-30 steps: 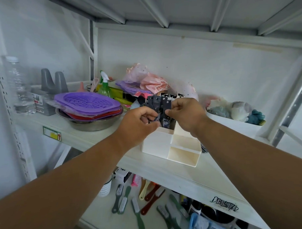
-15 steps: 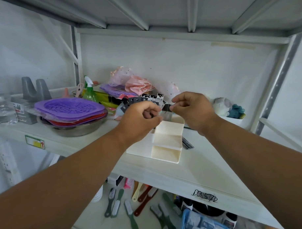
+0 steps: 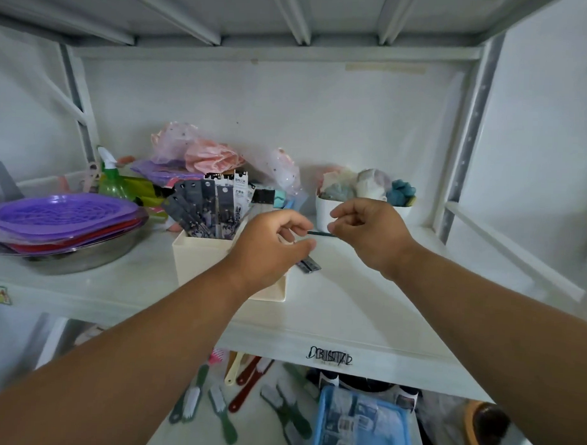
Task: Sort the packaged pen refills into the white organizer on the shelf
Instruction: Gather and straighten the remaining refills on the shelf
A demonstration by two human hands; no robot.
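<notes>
**One refill strung level between our hands, organizer to the near left**

Our right hand (image 3: 368, 231) and left hand (image 3: 278, 245) each pinch an end of a thin dark pen refill (image 3: 319, 233), its long axis running left to right. The white organizer (image 3: 201, 262) sits just left of and below the left hand, packaged refills (image 3: 212, 209) fanned upright in its far compartment. Two more packs (image 3: 309, 265) lie flat on the shelf (image 3: 349, 311) just right of the organizer, under the held refill; we judge the left hand nearer.
</notes>
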